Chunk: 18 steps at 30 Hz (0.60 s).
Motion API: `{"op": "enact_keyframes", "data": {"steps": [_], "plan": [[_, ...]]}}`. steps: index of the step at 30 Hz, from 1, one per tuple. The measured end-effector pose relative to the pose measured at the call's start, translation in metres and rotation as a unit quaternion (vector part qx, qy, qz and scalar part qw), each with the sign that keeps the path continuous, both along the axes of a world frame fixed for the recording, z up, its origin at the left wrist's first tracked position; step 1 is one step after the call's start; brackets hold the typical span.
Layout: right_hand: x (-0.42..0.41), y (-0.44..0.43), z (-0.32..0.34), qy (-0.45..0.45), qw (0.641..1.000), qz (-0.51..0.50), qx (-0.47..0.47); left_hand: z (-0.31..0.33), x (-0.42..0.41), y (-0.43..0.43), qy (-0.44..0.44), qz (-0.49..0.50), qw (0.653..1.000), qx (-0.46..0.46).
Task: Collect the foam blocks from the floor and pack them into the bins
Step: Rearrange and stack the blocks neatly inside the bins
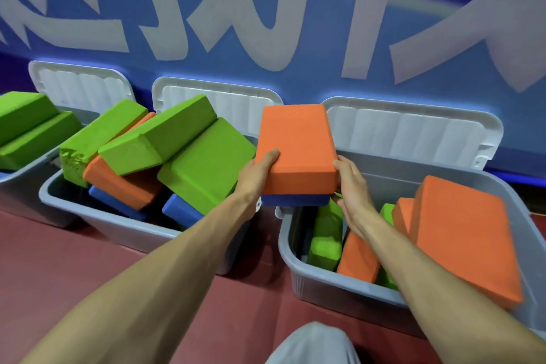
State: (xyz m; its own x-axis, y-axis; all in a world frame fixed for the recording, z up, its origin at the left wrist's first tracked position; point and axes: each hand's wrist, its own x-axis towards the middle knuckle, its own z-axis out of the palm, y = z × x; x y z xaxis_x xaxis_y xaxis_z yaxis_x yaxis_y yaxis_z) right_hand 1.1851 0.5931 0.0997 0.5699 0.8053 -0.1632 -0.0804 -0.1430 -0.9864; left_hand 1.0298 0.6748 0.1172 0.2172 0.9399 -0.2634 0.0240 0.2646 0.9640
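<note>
Orange block, stacked flat on blue block, is gripped at near end by left hand and right hand, above the gap between middle bin and right bin; long axis is pointed at wall.

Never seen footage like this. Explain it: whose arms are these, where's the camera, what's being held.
There is no machine here. A person wears one camera on the head, and it looks down at their own bare arms. The left hand and right hand grip an orange block stacked on a blue block, over where two grey bins meet. The middle bin is heaped with green, orange and blue blocks. The right bin holds green and orange ones. White lids stand open behind the bins, and the floor is red.
</note>
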Motion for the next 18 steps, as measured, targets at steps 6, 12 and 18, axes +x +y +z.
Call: {"op": "enact_keyframes", "data": {"steps": [6,12,18], "plan": [[-0.020,0.008,-0.001,0.043,0.998,0.031,0.040,0.008,-0.016,0.024,0.012,0.008,0.998,0.061],[-0.016,0.021,-0.009,0.006,0.997,0.076,0.032,0.011,-0.026,0.032,0.070,0.007,0.996,0.059],[0.010,0.002,0.010,-0.053,0.987,0.142,-0.058,0.031,-0.012,0.031,0.346,0.032,0.892,0.289]]}}
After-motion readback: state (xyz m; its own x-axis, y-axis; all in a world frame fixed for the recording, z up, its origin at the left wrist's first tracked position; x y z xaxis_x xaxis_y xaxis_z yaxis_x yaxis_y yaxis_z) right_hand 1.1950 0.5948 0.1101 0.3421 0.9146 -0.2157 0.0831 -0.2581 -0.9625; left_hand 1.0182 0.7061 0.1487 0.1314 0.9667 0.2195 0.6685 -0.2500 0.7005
